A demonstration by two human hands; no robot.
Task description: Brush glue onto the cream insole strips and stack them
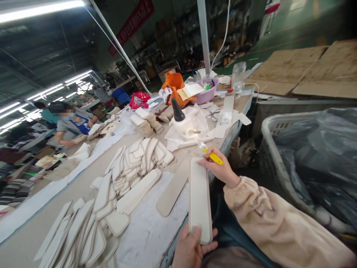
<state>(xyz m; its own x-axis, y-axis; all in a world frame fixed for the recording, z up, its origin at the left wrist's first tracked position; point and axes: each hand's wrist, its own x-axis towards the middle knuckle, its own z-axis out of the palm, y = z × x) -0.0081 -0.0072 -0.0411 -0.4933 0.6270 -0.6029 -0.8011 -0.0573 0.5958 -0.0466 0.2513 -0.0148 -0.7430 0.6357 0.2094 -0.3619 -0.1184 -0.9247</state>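
Observation:
My left hand [192,245] grips the near end of a long, pale strip-shaped piece [199,197] with rounded corners and a tan edge, thumb on top. In my right hand [220,167] is a brush with a yellow handle [215,158]; its pale bristles point away, toward the white pot. The fingers of that hand also touch the far end of the strip. Just left of it, a similar tan strip [173,191] lies flat on the table. Beyond the brush stands a white pot [185,128] with a black cone-shaped piece [177,110] on it, resting on crumpled white cloth.
Heaps of pale strips [75,234] spread over the table's left side, with stacked pieces [147,123] farther back. A lilac basin [206,95], orange bag [174,83] and glass jar [238,78] stand behind. A plastic crate [267,137] is at right. Another person [75,123] works across the table.

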